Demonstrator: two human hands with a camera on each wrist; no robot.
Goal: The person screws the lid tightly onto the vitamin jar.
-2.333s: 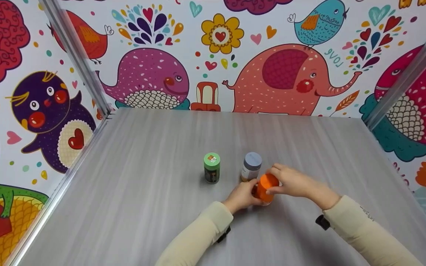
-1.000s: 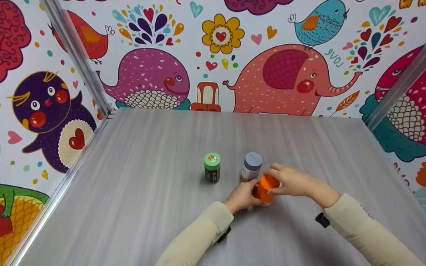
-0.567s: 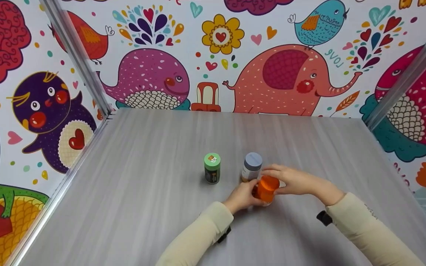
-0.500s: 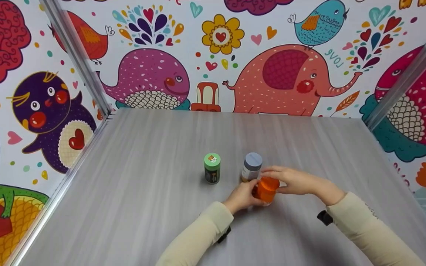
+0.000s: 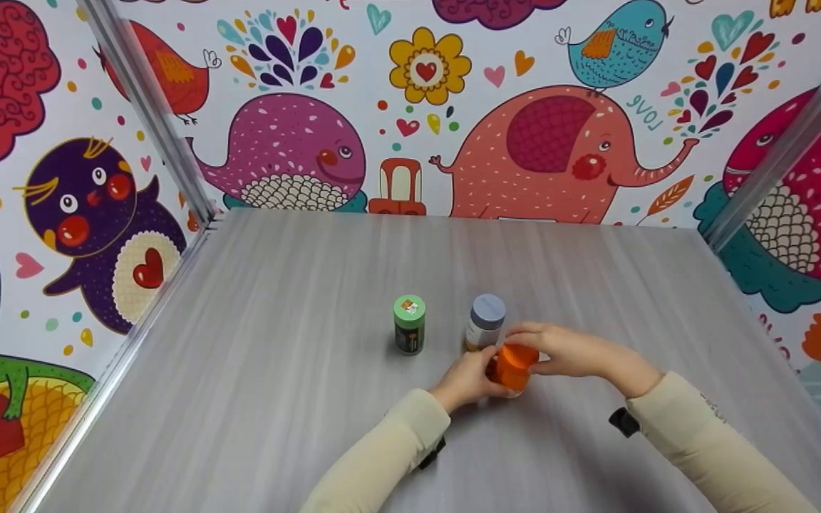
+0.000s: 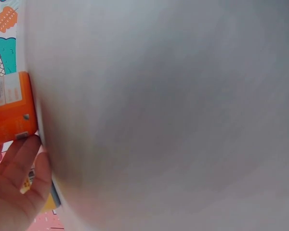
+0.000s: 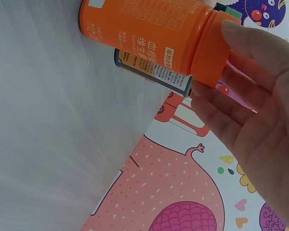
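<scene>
An orange bottle (image 5: pixel 512 377) with white lettering stands on the table in the head view. My left hand (image 5: pixel 471 377) grips its lower body from the left, and in the left wrist view those fingers (image 6: pixel 38 178) lie close to the tabletop. Up at the orange cap (image 7: pixel 214 50), my right hand (image 5: pixel 571 349) holds on with thumb and fingers on opposite sides, as the right wrist view shows. Just behind stands a bottle with a grey-blue cap (image 5: pixel 488 309), its lower part hidden by my left hand. Further left is a dark bottle with a green cap (image 5: pixel 409 311).
The grey wood-grain table (image 5: pixel 296 342) reaches back to a wall printed with cartoon animals (image 5: pixel 532 157). Metal posts (image 5: pixel 143 107) rise at the back corners, and a metal rail (image 5: pixel 118 363) runs along the left edge.
My right thumb has slid from the front of the orange cap to its right side, and the fingers have shifted round the cap. My left hand and the bottles stay in place.
</scene>
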